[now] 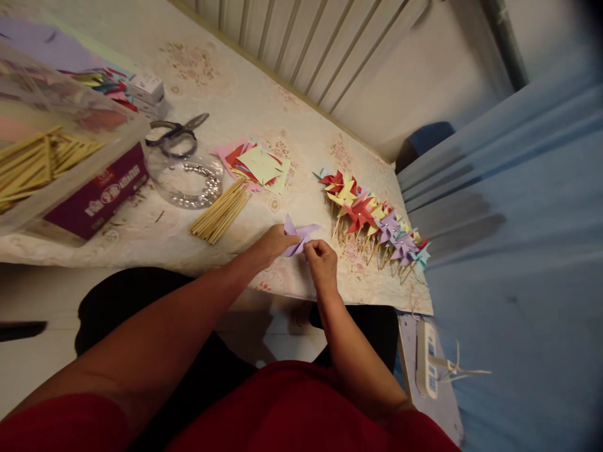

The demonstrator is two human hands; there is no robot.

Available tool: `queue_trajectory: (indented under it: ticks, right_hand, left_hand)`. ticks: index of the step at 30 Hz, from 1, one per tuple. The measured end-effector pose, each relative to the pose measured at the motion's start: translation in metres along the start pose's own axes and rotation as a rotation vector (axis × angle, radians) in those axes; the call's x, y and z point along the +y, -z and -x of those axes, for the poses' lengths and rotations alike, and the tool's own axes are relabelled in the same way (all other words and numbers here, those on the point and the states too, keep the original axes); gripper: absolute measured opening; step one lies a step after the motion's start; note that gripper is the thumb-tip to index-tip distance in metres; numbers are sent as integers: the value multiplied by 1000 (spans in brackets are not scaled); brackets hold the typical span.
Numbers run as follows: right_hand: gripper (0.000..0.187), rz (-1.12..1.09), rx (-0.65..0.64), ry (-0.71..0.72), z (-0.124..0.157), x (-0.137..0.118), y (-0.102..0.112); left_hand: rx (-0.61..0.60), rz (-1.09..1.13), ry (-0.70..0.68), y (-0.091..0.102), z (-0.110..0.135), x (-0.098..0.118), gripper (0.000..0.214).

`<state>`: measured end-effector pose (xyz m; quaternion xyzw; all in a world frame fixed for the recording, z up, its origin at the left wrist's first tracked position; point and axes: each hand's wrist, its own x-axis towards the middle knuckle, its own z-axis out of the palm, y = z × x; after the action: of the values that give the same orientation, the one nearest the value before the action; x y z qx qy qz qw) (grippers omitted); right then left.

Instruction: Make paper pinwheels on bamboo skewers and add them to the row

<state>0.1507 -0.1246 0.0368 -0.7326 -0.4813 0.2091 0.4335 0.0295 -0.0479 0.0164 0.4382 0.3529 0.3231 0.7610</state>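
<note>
A purple paper pinwheel is held over the front edge of the table between both hands. My left hand grips it from the left, thumb across the paper. At its lower right blade, the fingers of my right hand are pinched together; any small part between them is hidden. Just left of the hands lies a bundle of thin wooden sticks. Cut paper squares in yellow, red and pink are stacked behind the sticks. To the right, several finished pinwheels on sticks lie in a row.
A clear plastic box of sticks stands at the left. Beside it are scissors, a round clear dish with small shiny pieces, and a small white box. A power strip sits on a lower surface near the blue curtain.
</note>
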Motion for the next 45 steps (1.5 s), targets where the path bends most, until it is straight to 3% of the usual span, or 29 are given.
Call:
queue_trajectory:
  ticks: [45]
  right_hand:
    - [17,106,115,-35,3,-6,-12]
  left_hand:
    - [32,-78,-16,-4,6,6,3]
